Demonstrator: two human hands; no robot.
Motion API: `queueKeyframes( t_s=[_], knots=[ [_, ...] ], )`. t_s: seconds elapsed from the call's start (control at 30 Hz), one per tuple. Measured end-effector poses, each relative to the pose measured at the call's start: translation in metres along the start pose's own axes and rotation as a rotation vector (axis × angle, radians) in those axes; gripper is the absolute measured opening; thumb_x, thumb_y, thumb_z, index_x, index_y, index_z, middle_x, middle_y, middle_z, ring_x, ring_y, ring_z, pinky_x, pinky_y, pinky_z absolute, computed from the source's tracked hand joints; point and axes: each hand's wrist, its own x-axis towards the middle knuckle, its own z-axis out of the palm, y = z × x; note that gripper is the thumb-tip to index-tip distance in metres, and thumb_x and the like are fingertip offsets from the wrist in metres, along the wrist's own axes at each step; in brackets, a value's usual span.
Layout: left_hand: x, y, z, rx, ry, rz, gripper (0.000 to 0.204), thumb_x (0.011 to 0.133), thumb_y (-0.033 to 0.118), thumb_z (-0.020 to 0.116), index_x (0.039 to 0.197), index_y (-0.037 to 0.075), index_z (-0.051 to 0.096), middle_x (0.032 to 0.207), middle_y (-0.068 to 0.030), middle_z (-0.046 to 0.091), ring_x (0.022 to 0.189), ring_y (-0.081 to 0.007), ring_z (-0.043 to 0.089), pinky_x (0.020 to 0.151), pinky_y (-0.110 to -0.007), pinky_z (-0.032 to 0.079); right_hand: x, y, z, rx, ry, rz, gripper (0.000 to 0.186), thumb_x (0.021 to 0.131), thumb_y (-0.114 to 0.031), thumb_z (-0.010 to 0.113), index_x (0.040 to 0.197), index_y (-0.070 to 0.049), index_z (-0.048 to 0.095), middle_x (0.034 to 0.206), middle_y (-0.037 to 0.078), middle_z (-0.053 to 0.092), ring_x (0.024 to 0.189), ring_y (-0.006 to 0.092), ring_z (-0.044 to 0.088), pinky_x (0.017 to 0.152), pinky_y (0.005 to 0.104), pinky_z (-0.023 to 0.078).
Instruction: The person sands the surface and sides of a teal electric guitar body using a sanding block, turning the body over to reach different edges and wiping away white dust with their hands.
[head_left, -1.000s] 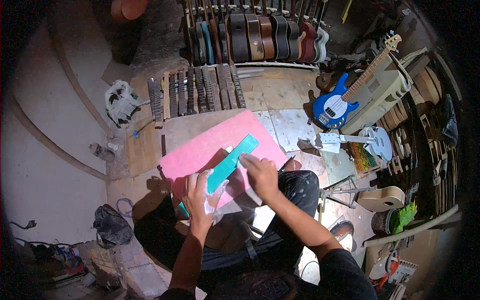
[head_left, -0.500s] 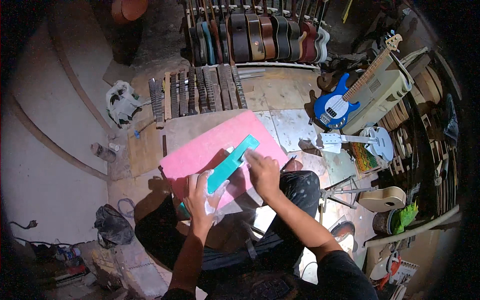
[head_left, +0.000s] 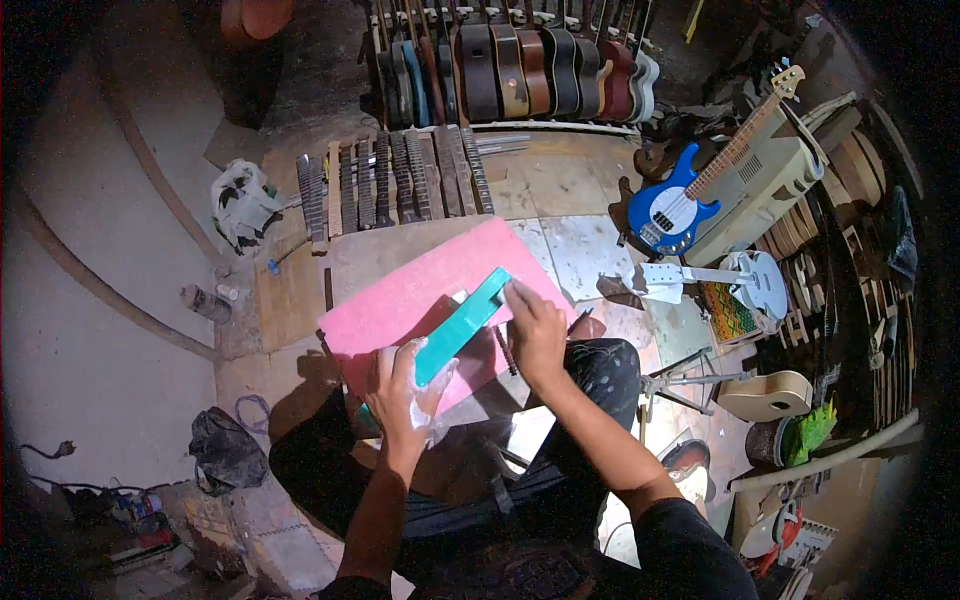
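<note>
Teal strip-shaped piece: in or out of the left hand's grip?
In: the left hand wraps around the lower part of the teal strip-shaped piece.

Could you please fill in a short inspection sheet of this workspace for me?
Surface: pink board, slanting in view beneath the work.
Job's things: teal strip, held over the board.
Clutter: guitar necks in a row beyond the board; white bag to their left; black bag nearer, at left.
Hands: left hand, whitened in places, grips the strip's lower end; right hand has its fingers at the upper right edge, anything held there unclear.
Cables: dark cord with a plug-like end, far left.
Surroundings: row of guitars at the back; blue guitar and white guitar at right.
</note>
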Motion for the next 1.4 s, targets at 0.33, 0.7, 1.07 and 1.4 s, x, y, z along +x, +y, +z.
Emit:
queueKeyframes(
  t_s=[0.33, 0.7, 1.07, 1.4],
  knots=[
    [0.004, 0.002, -0.004, 0.037, -0.024, 0.041, 0.046, 0.082, 0.029, 0.091, 0.117, 0.005, 0.072, 0.106, -0.0139, 0.066, 0.100, -0.0365, 0.066, 0.082, -0.048, 0.055, -0.019, -0.010, 0.005, -0.091, -0.165, -0.090, 0.046, 0.087, -0.008, 0.065, 0.132, -0.014, 0.073, 0.131, 0.005, 0.072, 0.089, 0.0249, 0.064, 0.080, 0.0399, 0.047],
    [0.000, -0.001, -0.004, 0.130, -0.024, 0.099, 0.045, 0.083, 0.035, 0.088, 0.114, 0.005, 0.074, 0.103, -0.0114, 0.067, 0.097, -0.0342, 0.065, 0.083, -0.047, 0.052, -0.014, -0.015, -0.006, 0.024, -0.175, -0.183, 0.052, 0.080, -0.003, 0.072, 0.130, -0.015, 0.075, 0.135, 0.005, 0.073, 0.083, 0.0253, 0.061, 0.074, 0.0398, 0.043],
    [0.001, -0.001, 0.000, 0.088, -0.010, 0.097, 0.050, 0.073, 0.032, 0.094, 0.108, 0.004, 0.073, 0.100, -0.0137, 0.067, 0.093, -0.0367, 0.065, 0.080, -0.047, 0.052, 0.010, -0.003, -0.006, -0.061, -0.104, -0.023, 0.058, 0.082, 0.002, 0.066, 0.138, -0.012, 0.070, 0.137, 0.011, 0.070, 0.092, 0.0317, 0.063, 0.083, 0.0433, 0.047],
    [-0.001, 0.003, 0.000, 0.124, -0.025, 0.091, 0.046, 0.074, 0.031, 0.093, 0.106, 0.005, 0.072, 0.097, -0.0131, 0.065, 0.092, -0.0376, 0.064, 0.080, -0.047, 0.052, 0.029, 0.018, -0.004, -0.013, -0.228, 0.116, 0.063, 0.082, 0.007, 0.059, 0.141, -0.013, 0.069, 0.145, 0.010, 0.067, 0.094, 0.0360, 0.062, 0.086, 0.0466, 0.049]
  ],
)
